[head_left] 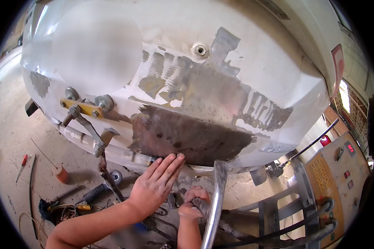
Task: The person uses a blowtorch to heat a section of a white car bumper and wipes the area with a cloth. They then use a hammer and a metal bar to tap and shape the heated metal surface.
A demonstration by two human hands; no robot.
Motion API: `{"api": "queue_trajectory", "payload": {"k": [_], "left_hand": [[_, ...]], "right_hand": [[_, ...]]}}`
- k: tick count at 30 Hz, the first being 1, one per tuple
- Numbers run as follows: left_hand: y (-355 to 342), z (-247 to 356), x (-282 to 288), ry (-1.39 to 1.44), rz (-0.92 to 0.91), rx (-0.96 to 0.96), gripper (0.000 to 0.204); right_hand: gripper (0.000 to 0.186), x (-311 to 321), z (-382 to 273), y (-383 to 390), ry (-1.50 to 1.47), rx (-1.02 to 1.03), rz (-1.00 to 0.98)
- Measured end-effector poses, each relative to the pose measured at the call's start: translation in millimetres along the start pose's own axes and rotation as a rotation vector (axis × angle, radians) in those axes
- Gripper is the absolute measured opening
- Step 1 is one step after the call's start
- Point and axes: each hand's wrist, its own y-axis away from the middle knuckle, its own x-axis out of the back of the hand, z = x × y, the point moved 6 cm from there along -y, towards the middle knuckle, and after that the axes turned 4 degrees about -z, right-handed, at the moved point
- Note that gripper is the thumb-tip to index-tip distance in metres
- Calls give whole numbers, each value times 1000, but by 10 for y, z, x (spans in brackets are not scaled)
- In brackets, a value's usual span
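Observation:
My left hand (158, 178) lies flat, fingers together and stretched out, with its fingertips on the lower edge of a bare, dark metal patch (191, 137) on a white vehicle body panel (274, 54). Just to its right and lower, my right hand (196, 201) is closed, its fingers curled around something greyish that I cannot make out. A shiny bent metal bar (216, 201) rises past the right hand, its upper end near the panel's lower edge. Whether the hand grips this bar is unclear. Grey sanded areas (212, 89) surround the dark patch.
A pulling clamp with a yellow plate (85, 107) is fixed to the panel's left. An angle grinder (102, 189), cables and a red screwdriver (22, 164) lie on the floor (12, 124). At right stands a machine with a control panel (334, 182) and thick black cables (286, 227).

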Motion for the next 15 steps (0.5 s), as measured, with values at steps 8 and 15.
{"api": "queue_trajectory", "payload": {"k": [8, 15], "left_hand": [[2, 10, -32, -14, 12, 1, 64], [4, 11, -89, -3, 29, -2, 65]], "right_hand": [[73, -58, -109, -33, -91, 115, -49], [77, -79, -114, -83, 41, 12, 5]]}}
